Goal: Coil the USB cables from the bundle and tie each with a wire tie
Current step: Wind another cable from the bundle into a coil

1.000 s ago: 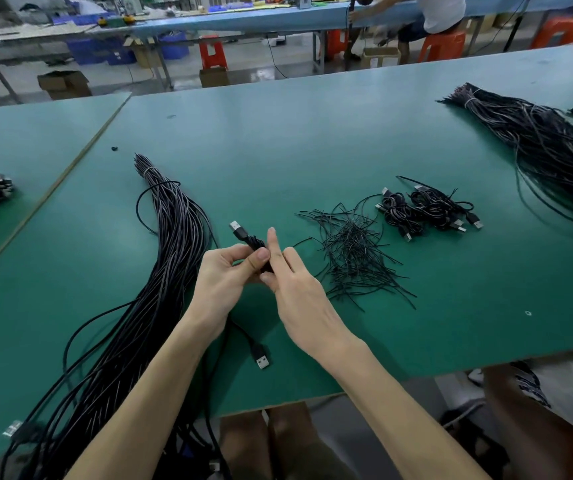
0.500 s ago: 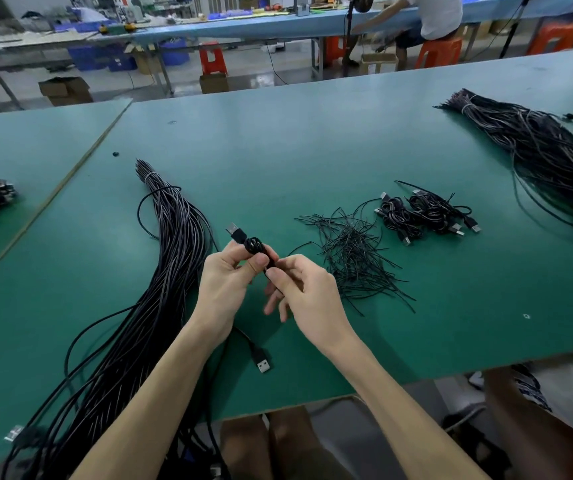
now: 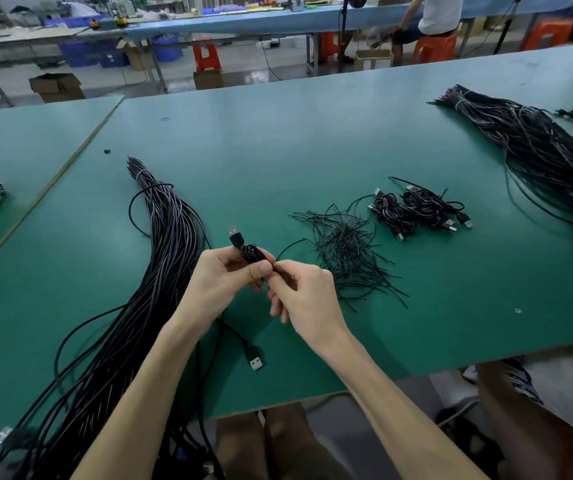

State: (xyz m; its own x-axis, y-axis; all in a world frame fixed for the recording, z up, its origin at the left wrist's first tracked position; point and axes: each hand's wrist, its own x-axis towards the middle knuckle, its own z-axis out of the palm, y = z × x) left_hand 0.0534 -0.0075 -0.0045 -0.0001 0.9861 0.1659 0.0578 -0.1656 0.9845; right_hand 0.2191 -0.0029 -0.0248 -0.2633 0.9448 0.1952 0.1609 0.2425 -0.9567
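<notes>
Coiled USB cable (image 3: 252, 253) held just above the table (image 3: 312, 150), our left hand (image 3: 221, 284) pinching it across the loops, right hand (image 3: 307, 296) pinching a wire tie (image 3: 288, 247) against it. Light and springy, we reckon: grip mid-coil or it unwinds.

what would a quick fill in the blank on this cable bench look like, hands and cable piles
1. The left hand grips a coiled cable, the right hand pinching at it, and its ____ plug points away from the person.
2. The loose wire ties lie on the ____ side of the hands.
3. The big cable bundle lies on their ____ side.
4. The table is ____ in colour.

Missing words: USB; right; left; green
</notes>
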